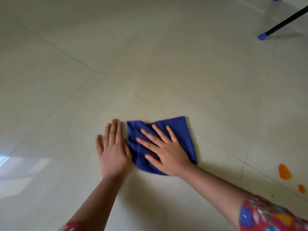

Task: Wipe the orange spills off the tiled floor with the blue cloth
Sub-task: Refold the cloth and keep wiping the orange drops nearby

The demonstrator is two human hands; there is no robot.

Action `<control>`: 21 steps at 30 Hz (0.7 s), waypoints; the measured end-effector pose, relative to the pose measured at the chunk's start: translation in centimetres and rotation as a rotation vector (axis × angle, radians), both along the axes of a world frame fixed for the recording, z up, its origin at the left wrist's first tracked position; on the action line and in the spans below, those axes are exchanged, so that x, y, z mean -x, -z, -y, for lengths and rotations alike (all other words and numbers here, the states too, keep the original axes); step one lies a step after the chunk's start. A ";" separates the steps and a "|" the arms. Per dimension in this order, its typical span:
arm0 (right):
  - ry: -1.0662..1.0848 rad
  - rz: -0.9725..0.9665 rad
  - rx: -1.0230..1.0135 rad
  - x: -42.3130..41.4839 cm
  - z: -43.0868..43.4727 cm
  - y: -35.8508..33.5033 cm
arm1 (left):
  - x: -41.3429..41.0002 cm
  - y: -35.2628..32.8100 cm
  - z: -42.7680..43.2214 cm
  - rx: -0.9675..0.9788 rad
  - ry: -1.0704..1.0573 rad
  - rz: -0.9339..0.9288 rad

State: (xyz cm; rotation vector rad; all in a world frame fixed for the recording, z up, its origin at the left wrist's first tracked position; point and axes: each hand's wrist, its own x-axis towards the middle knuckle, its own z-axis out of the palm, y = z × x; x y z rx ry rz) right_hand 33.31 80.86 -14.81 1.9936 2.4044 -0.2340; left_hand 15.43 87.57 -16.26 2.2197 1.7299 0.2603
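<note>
Pressing my right hand (166,152) flat, fingers spread, on the blue cloth (175,129), I hold it against the tiled floor (150,55). My left hand (113,147) lies palm-down on bare tile just beside the cloth's left edge, fingers together and grasping nothing; whether its thumb touches the fabric I cannot tell.

Condition of the cloth: soft, light and limp by the look of it, roughly folded, with wrinkles bunched near the left edge. I judge it will crumple and slide under sideways force rather than keep its shape, so a flat spread palm over its middle is the sound hold; pinching a corner would only drag it into a rope. The glossy tile looks smooth, so the cloth should glide easily.

Location: the cloth sits near the middle of the lower view, across a grout line (216,144) that runs diagonally beneath it.

Outstanding work: two orange spills remain, the larger orange spill (284,171) and a smaller orange spill (302,189), both well apart from the cloth to my right.

Clearance: open floor lies between cloth and spills. A black leg with a blue tip (263,36) stands far off, upper right, clear of the path. My patterned sleeve (266,215) hangs near the spills and could brush them.
</note>
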 end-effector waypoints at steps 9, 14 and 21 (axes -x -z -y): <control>0.515 0.042 0.014 -8.2 -7.0 0.6 | -0.4 -0.3 0.2 -0.005 -0.019 0.001; 0.164 0.023 -0.040 0.7 -2.2 0.6 | -0.5 -0.3 0.1 0.006 -0.019 -0.006; 0.530 0.123 0.035 -8.1 4.7 0.4 | -0.5 -0.6 0.1 0.041 0.017 -0.005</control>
